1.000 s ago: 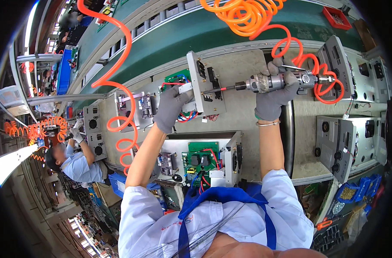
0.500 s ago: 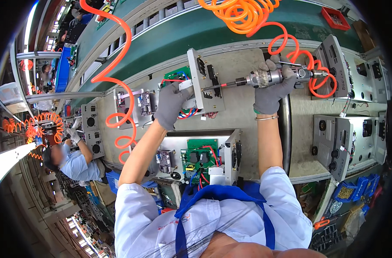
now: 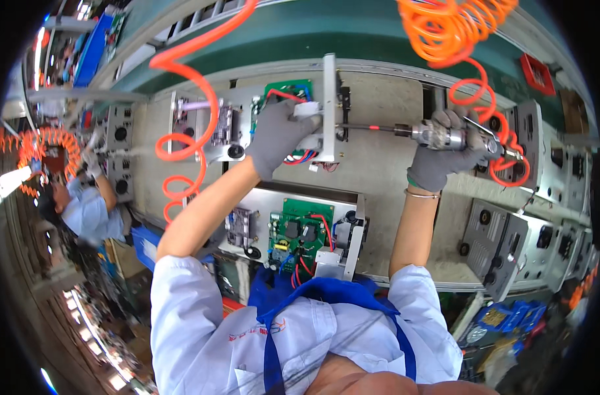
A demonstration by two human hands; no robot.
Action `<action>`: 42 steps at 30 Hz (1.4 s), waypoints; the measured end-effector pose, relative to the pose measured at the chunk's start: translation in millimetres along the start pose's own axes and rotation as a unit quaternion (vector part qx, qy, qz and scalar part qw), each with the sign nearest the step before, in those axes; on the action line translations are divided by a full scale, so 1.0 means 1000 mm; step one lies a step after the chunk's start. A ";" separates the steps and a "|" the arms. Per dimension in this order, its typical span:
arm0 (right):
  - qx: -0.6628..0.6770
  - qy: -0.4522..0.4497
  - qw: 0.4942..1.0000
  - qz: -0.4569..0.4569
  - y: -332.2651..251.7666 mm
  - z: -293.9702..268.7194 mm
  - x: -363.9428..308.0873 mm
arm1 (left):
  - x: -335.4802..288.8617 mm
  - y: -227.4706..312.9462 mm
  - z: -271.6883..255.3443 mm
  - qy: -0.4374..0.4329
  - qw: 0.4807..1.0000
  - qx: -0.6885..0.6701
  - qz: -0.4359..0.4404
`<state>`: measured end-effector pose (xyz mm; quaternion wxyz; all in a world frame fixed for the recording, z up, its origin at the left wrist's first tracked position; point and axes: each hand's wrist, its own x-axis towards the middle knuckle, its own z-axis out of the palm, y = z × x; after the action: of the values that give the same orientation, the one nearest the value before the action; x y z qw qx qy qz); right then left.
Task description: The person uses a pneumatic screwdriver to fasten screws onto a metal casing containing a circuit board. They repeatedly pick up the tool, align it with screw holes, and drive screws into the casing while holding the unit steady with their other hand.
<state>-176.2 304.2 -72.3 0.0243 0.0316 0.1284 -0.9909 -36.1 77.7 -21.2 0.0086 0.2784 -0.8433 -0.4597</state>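
Note:
My right hand [image 3: 448,148], in a grey glove, is wrapped around a metal air screwdriver [image 3: 438,135]. Its long bit with a red band [image 3: 374,128] points left and reaches the front panel [image 3: 329,108] of an opened metal chassis. Behind that panel my left hand [image 3: 279,135], also gloved, has its fingers closed on a small white part [image 3: 306,110]; its fingertips are partly hidden. A green circuit board [image 3: 297,89] and red and blue wires lie around the left hand. The spot where the bit meets the panel is hard to make out.
A second open chassis with a green board [image 3: 300,230] sits nearer to me. Grey-panelled units [image 3: 491,240] stand at right. Orange coiled hoses [image 3: 454,29] hang overhead, one [image 3: 204,85] beside my left arm. A red bin [image 3: 537,74] lies far right; a co-worker [image 3: 86,207] works at left.
The view has shifted, and the panel now appears more edge-on. The screwdriver stays level with its bit toward the panel; both hands keep their holds.

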 end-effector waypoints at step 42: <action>-0.178 0.024 0.983 -0.047 -0.029 0.005 -0.041 | -0.017 -0.027 -0.025 -0.183 0.976 0.002 0.122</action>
<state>-137.4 332.1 -57.3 -0.0205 0.0447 0.3047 -0.9512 -3.0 55.5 -23.7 -0.0905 0.0849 -0.8593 -0.4962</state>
